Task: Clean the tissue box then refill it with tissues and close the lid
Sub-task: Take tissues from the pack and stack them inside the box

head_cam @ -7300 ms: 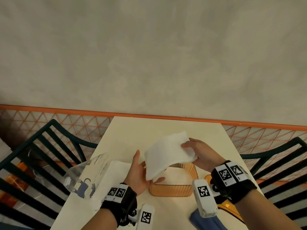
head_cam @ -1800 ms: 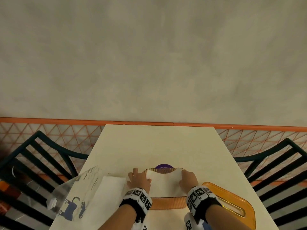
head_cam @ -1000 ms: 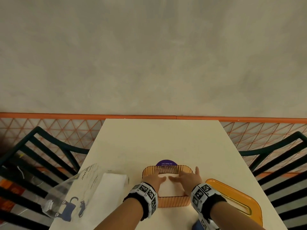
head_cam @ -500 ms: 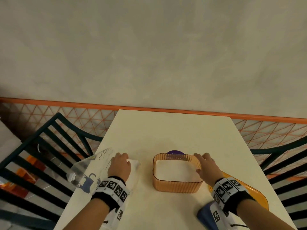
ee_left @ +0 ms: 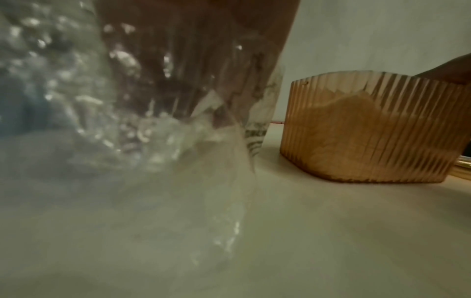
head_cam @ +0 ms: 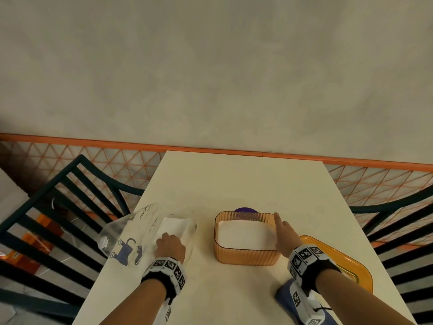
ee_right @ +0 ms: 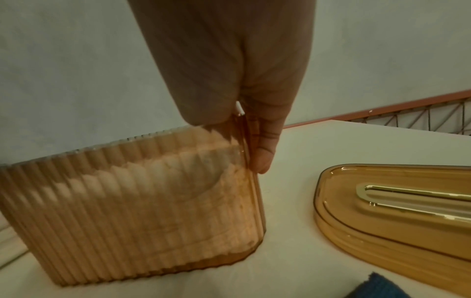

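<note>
The right grip (head_cam: 284,238) holds the right wall of the ribbed amber tissue box (head_cam: 246,256), thumb inside the rim, fingers (ee_right: 265,153) outside. White tissues (head_cam: 244,235) fill the box, which stands on the counter (head_cam: 234,184). The amber lid (ee_right: 382,203) lies just right of this grip. The left grip (head_cam: 170,247), fingers curled, rests on tissues inside the clear plastic pack (head_cam: 140,231), left of the box; whether it pinches them cannot be told.

One tissue box (head_cam: 247,254), one lid (head_cam: 346,261), two chairs (head_cam: 58,207).
</note>
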The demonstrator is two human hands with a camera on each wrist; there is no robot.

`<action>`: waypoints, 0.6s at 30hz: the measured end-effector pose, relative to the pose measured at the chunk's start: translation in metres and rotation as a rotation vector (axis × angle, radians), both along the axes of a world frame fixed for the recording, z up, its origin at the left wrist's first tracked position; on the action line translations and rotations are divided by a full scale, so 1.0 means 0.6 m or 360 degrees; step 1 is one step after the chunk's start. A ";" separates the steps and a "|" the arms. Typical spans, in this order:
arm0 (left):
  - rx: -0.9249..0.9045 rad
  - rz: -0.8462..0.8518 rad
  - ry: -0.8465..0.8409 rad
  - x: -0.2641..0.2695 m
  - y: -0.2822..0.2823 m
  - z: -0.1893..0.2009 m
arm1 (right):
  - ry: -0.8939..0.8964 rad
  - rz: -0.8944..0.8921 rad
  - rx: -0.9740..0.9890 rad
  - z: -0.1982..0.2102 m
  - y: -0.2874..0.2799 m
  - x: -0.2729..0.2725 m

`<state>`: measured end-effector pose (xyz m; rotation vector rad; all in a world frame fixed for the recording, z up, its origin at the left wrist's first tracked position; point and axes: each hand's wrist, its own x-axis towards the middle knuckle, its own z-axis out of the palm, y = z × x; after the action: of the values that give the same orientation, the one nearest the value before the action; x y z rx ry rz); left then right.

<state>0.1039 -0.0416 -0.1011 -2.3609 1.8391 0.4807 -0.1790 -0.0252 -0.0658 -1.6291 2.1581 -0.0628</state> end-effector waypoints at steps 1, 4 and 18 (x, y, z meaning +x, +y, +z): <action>-0.0002 -0.0006 -0.0019 0.001 0.000 -0.001 | 0.0003 -0.0002 0.0001 0.000 -0.001 0.000; -0.0004 -0.0050 -0.0115 0.005 0.001 -0.007 | 0.0007 -0.0011 0.0009 0.000 -0.001 0.002; -0.0264 -0.0016 0.0134 0.056 -0.012 0.114 | -0.0112 0.0041 0.0016 0.026 -0.001 -0.009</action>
<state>0.1372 -0.0491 -0.0325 -2.4706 1.9992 0.4495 -0.1846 -0.0256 -0.0504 -1.6241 2.0815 -0.0995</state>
